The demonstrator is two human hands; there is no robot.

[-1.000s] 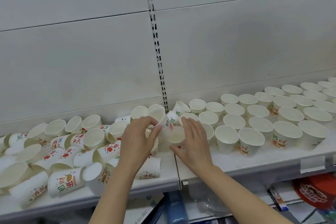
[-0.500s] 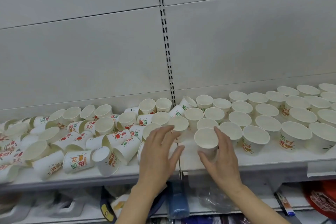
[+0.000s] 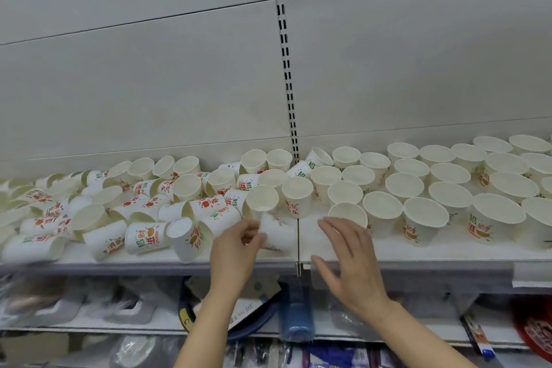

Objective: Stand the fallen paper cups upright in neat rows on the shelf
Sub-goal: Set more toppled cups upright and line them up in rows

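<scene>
Left hand (image 3: 236, 243) curls its fingers round a fallen paper cup (image 3: 276, 234) near the shelf's front edge (image 3: 418, 266), by the centre seam. The cup lies on its side, apparently mouth rightward; it's blurred, white, printed. Right hand (image 3: 348, 254), fingers spread and relaxed, hovers just behind an upright cup (image 3: 348, 213).

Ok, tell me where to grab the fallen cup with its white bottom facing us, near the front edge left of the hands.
Take the fallen cup round its side wall near the closed base. It lies on its side, base up and toward the front, mouth away, so come from the front with fingers and thumb across the wall, then tip it upright. The left hand is nearest, probably.
</scene>
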